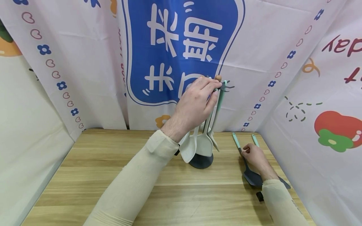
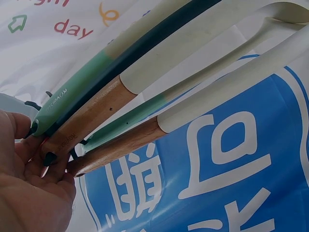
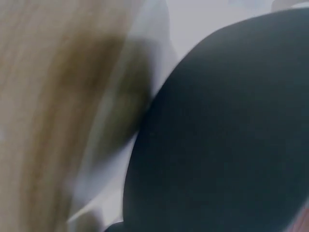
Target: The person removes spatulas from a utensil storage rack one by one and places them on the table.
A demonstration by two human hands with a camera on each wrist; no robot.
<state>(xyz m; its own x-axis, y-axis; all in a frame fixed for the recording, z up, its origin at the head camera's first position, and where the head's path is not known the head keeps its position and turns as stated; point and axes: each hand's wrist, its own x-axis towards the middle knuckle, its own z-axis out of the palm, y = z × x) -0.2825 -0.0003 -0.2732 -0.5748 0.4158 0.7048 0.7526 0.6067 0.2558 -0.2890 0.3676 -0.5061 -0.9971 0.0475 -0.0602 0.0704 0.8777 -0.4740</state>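
Observation:
My left hand [image 1: 196, 99] holds the top of a utensil rack [image 1: 201, 161], its fingers among the dark hooks and handle ends. Pale kitchen utensils hang there, among them a spatula [image 1: 205, 145] and a spoon-like one [image 1: 188, 147]. Close up in the left wrist view are wooden handles [image 2: 96, 106] and green handles [image 2: 77, 96] beside the fingers [image 2: 60, 166]. At the table's right side, my right hand [image 1: 256, 158] pinches a dark spatula [image 1: 252, 179] by its neck, below the green handle. The spatula's broad dark head [image 3: 217, 130] fills much of the blurred right wrist view.
Beside that spatula lies a second dark utensil with a green handle [image 1: 255, 140], partly hidden by my right hand. Printed curtains [image 1: 96, 62] stand behind and on both sides of the wooden table [image 1: 181, 201]. The rack stands near the table's back.

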